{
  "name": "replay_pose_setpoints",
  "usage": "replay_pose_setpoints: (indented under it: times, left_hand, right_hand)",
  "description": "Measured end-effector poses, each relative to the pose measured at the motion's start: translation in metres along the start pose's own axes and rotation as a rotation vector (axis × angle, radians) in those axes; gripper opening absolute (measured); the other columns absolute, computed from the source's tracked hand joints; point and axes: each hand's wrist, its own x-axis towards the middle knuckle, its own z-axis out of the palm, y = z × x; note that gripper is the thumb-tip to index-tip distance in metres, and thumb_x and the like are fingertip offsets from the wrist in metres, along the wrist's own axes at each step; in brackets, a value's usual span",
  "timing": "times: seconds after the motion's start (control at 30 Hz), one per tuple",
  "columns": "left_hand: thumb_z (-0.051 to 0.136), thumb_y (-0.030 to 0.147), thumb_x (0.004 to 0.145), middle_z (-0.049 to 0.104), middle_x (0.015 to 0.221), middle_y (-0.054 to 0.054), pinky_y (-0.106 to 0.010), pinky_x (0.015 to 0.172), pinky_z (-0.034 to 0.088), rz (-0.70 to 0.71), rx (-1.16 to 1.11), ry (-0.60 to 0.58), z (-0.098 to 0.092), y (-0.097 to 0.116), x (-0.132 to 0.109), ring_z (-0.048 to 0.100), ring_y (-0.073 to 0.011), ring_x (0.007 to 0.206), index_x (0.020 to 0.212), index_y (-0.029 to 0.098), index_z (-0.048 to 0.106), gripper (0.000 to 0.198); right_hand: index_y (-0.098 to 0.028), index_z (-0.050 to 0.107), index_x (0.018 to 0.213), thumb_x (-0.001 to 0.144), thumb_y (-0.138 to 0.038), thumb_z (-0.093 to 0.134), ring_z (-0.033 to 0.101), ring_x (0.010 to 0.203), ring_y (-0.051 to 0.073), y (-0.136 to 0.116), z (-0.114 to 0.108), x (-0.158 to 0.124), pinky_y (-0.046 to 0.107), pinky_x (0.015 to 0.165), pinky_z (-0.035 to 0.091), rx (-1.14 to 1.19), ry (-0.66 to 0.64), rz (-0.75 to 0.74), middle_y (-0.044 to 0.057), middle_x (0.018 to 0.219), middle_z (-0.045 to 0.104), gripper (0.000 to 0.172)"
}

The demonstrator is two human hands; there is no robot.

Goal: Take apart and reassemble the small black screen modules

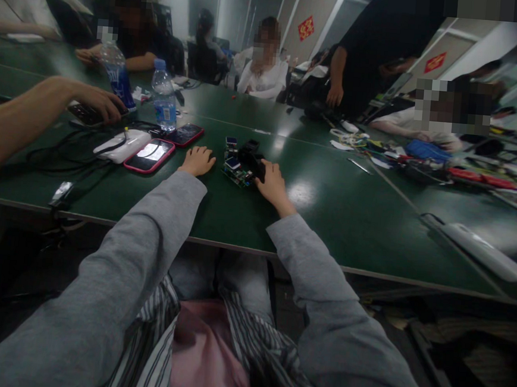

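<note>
Grey sleeves (pixel 148 226) cross near edge of green table (pixel 350 224). Left hand (pixel 197 160) spread; right hand (pixel 273 183) pinching black part (pixel 257 165) by circuit board (pixel 240 176). Blue-capped bottle (pixel 164 96) far left, contents unclear.

Shared electronics workroom, prob. part office. Indicators: long green table (pixel 349 236) across mid-frame; bare circuit board (pixel 240 179) near ctr.; heap of cables (pixel 350 137) & assorted parts at R; phone (pixel 150 156) & water bottle (pixel 163 105), L of ctr.; framed partition wall (pixel 326 11) w/ red paper square (pixel 306 28), top ctr.; seated person (pixel 262 82), top ctr., & standing person (pixel 378 42), upper R, among others around the room. Exact type (co. or school) can't be told.
</note>
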Motion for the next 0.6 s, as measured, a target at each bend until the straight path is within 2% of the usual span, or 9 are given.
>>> replay_pose_setpoints:
  times: [0.13,0.4,0.53,0.6]
  left_hand:
    - [0.033,0.047,0.104,0.045,0.161,-0.014,-0.055,0.122,0.030,0.013,0.002,0.008,0.0009,-0.0011,0.0008,0.037,-0.0351,0.149,0.151,0.018,0.051,0.058]
    - [0.034,0.047,0.104,0.044,0.162,-0.012,-0.055,0.123,0.029,-0.005,0.005,-0.007,-0.0017,0.0002,-0.0003,0.036,-0.0340,0.150,0.152,0.022,0.050,0.056]
    - [0.033,0.047,0.105,0.044,0.163,-0.012,-0.055,0.123,0.029,0.006,-0.003,-0.010,-0.0015,-0.0010,0.0003,0.036,-0.0337,0.150,0.153,0.023,0.049,0.056]
    - [0.034,0.047,0.105,0.044,0.163,-0.012,-0.055,0.123,0.029,0.006,0.004,-0.005,-0.0006,-0.0016,0.0010,0.036,-0.0336,0.150,0.153,0.023,0.050,0.056]
  right_hand:
    - [-0.020,0.038,0.152,0.091,-0.024,0.063,0.051,0.131,0.038,0.0011,0.0003,0.0003,0.059,0.104,0.049,-0.003,-0.002,-0.004,0.019,0.140,0.046,0.066]
    - [-0.020,0.039,0.152,0.094,-0.026,0.060,0.051,0.131,0.038,0.0007,-0.0012,-0.0007,0.059,0.103,0.050,0.010,-0.001,-0.004,0.019,0.140,0.047,0.062]
    - [-0.018,0.041,0.152,0.097,-0.027,0.055,0.055,0.129,0.032,-0.0020,-0.0011,-0.0006,0.052,0.106,0.051,0.087,0.035,0.003,0.017,0.139,0.049,0.057]
    - [-0.017,0.040,0.153,0.099,-0.027,0.053,0.055,0.129,0.031,-0.0031,-0.0025,0.0022,0.049,0.107,0.052,0.131,0.093,0.002,0.017,0.139,0.048,0.056]
